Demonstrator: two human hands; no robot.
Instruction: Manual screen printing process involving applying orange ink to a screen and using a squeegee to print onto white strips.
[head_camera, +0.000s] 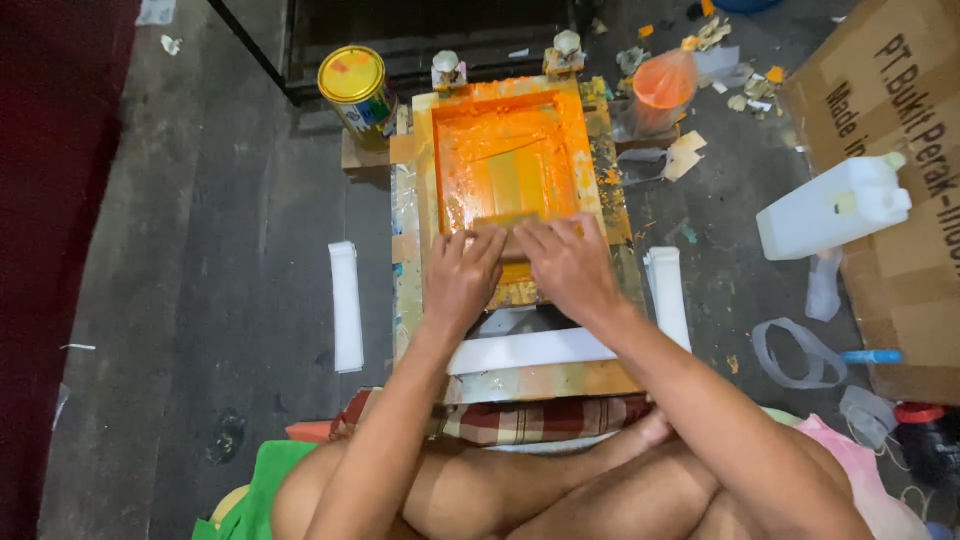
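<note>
Both hands, left hand (462, 275) and right hand (567, 265), fingers pressing together, are gripping the stiff squeegee (503, 222); ink-slick, best holding its top edge.

orange ink, yellow tin

frame (512, 165) smeared bright orange; tin (357, 88) lid yellow; jug (833, 208) white; cloth (530, 420) red-and-cream plaid; paper strips (346, 305) white; floor (220, 260) dark grey.

1. The dark grey floor (230, 250) carries everything here.
2. A paint-stained printing board (520, 375) lies in the middle.
3. White strips (346, 305) lie either side of it.
4. A yellow-lidded paint tin (356, 88) stands behind, to the left.
5. To the right sit a white jerrycan (835, 205) and a flattened cardboard box (900, 130).
</note>
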